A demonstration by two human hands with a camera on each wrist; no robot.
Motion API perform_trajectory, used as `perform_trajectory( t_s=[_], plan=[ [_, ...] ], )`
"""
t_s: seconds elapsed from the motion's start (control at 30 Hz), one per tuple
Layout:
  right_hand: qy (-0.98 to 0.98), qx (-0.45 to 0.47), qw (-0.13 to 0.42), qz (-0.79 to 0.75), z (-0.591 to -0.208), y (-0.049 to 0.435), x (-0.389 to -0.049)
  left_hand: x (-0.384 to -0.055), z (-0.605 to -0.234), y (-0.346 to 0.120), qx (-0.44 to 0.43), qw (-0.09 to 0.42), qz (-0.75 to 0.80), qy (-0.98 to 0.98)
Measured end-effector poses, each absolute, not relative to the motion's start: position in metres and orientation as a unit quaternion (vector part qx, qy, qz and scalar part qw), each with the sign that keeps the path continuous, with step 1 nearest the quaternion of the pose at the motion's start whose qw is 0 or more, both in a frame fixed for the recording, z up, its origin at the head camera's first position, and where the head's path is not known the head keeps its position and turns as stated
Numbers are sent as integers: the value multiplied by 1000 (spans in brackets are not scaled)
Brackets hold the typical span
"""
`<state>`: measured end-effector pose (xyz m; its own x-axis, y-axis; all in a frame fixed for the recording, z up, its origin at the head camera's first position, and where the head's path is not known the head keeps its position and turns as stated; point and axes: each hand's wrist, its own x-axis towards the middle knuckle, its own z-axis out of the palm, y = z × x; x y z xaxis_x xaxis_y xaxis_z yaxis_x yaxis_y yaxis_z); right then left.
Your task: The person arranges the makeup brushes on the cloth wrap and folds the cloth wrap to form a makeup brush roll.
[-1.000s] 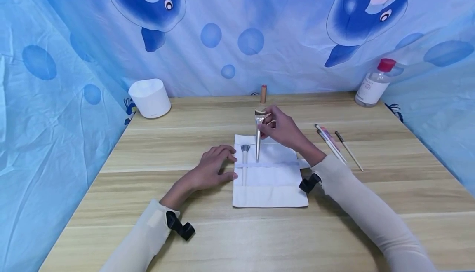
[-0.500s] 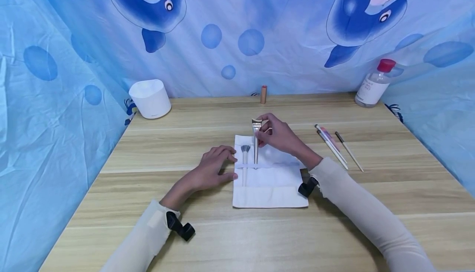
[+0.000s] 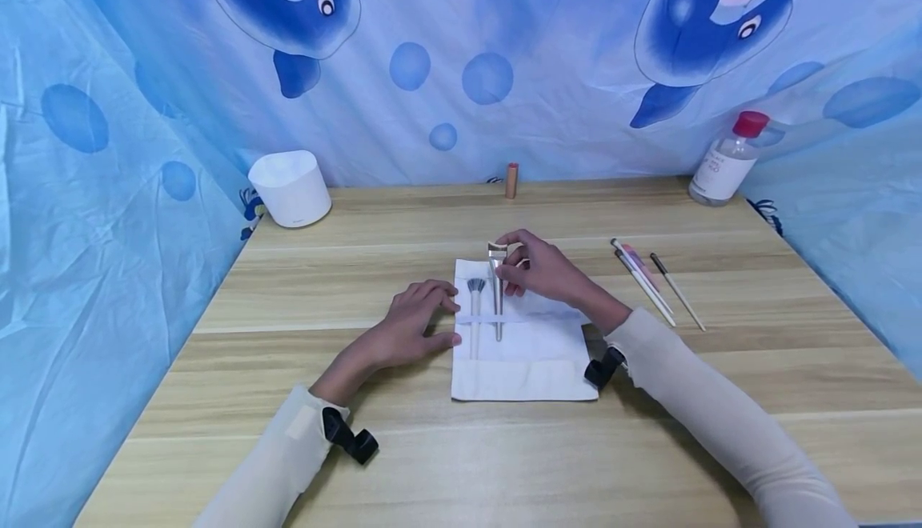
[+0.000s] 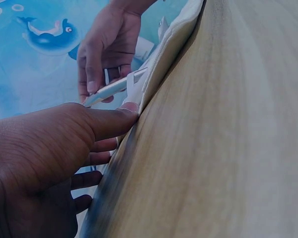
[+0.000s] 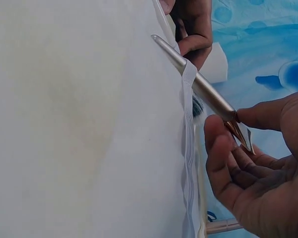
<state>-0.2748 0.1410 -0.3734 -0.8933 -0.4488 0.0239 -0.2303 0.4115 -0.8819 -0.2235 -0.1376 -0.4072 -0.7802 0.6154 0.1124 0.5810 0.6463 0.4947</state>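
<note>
My right hand [image 3: 536,268] pinches a flat-topped makeup brush [image 3: 498,304] near its metal ferrule, bristle end away from me. The silvery handle [image 5: 211,96] runs under the elastic band [image 5: 188,74] in the right wrist view, its tip showing beyond it. Beneath lies a white cloth brush roll [image 3: 533,380], spread flat. A second brush [image 3: 475,300], white with grey bristles, is tucked under the same band to the left. My left hand [image 3: 412,326] rests at the roll's left edge, fingers relaxed; its thumb [image 4: 114,120] touches the edge in the left wrist view.
Several slim brushes [image 3: 643,282] lie to the right, with a dark-tipped one [image 3: 677,292] beside them. A white cup-like container [image 3: 291,190], a small brown tube [image 3: 511,181] and a red-capped bottle [image 3: 726,162] stand along the back, before a blue dolphin curtain [image 3: 547,136].
My right hand has come down towards me with the brush. Its handle tip has gone from above the band to well below it. The left hand stays in place.
</note>
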Motion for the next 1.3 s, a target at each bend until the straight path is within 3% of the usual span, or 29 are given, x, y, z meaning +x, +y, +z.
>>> perform_trajectory(
  t_s=[0.3, 0.77, 1.1, 1.3],
  plan=[
    [850, -181, 149, -472, -379, 143, -272, -223, -407, -139, 332, 28, 258, 907],
    [841, -236, 187, -449, -389, 147, -261, -222, -408, -138, 332, 27, 259, 907],
    [867, -305, 149, -365, -385, 151, -259, -223, -410, -138, 332, 24, 258, 907],
    [879, -324, 93, -338, -375, 165, -266, -224, -409, -138, 332, 26, 257, 908]
  ],
)
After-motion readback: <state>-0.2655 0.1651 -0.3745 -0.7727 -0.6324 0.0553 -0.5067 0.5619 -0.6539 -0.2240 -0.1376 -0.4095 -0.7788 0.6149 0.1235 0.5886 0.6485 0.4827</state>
